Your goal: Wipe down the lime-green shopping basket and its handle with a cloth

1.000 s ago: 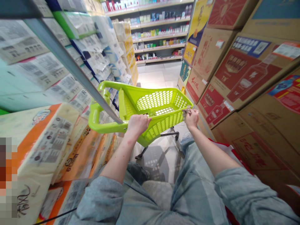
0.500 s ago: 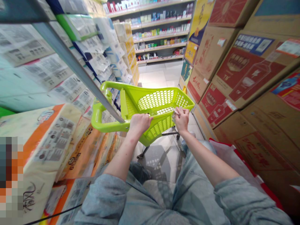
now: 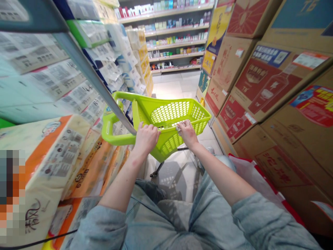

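A lime-green plastic shopping cart (image 3: 171, 147) with perforated walls stands sideways in front of me, its handle end to the left. My left hand (image 3: 147, 138) is closed over the near rim, close to the foot of a grey metal pole (image 3: 88, 71). Farther right along that rim, my right hand (image 3: 188, 133) pinches a small crumpled whitish wipe or tissue (image 3: 178, 128) against the cart. Its fingertips partly cover the wipe. Through the grid of the basket the floor shows.
Stacked tissue packs (image 3: 33, 149) rise on the left. Cardboard cartons (image 3: 270, 83) are piled along the right. Shelves (image 3: 179, 26) of small boxes and bottles stand at the back. A red-edged white bag (image 3: 247, 173) lies by my right leg.
Both hands have slid left along the cart's near rim, the right one with the wipe. The view has shifted slightly; the cart stays in nearly the same place.
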The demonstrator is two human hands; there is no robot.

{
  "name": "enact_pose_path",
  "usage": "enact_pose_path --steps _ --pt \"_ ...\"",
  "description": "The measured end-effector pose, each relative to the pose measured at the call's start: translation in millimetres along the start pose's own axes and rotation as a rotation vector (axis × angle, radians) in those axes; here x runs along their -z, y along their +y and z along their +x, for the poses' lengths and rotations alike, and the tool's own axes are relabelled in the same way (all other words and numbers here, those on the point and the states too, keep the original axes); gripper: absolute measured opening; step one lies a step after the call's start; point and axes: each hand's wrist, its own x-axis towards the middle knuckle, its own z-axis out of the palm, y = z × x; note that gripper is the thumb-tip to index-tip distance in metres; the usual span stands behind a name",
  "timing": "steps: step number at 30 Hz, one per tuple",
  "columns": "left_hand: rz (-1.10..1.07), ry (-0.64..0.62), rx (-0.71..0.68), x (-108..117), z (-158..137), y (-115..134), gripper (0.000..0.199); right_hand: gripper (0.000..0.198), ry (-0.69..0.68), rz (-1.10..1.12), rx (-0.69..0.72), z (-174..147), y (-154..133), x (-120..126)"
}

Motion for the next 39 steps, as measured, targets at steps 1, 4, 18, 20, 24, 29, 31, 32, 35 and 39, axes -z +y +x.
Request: enact_pose_path --steps 1,4,18,20,24,29,31,32,35,39 --pt "0.019 0.003 -0.004 1.5 -4.3 -3.3 0.030 0.019 0.007 0.001 -0.002 0.5 2.6 -0.1" --pt "0.057 0.006 -0.024 2.3 -13.2 -8.1 0.028 0.019 0.043 0.021 -0.020 0.5 5.0 -1.5" --pt "0.080 0.083 -0.072 -9.3 -7.0 -5.5 0.021 0.018 0.225 0.418 0.067 -26.6 -80.9 -18.9" --pt "0.079 0.096 -0.077 -10.1 -8.0 -6.3 0.022 0.021 0.200 0.398 0.152 -28.5 -79.5 -20.1" --pt "0.083 0.115 -0.079 -11.0 -10.8 -8.0 0.023 0.022 0.148 0.292 0.281 -32.0 -49.5 -23.5" --pt "0.090 0.114 -0.092 -11.1 -13.4 -9.8 0.025 0.025 0.203 0.182 0.095 -29.2 9.3 -18.8" --pt "0.091 0.118 -0.091 -12.0 -13.1 -10.1 0.026 0.026 0.234 0.141 -0.022 -24.6 29.9 -12.8" --pt "0.090 0.122 -0.090 -12.7 -12.7 -10.1 0.026 0.026 0.243 0.120 -0.070 -21.9 38.0 -9.4" --pt "0.069 0.149 -0.085 -14.6 -11.8 -9.8 0.028 0.026 0.214 0.071 -0.137 -14.6 51.5 -0.7" --pt "-0.013 0.261 -0.097 -15.6 -20.2 -11.0 0.034 0.025 0.176 0.044 -0.162 -11.3 50.5 3.6"
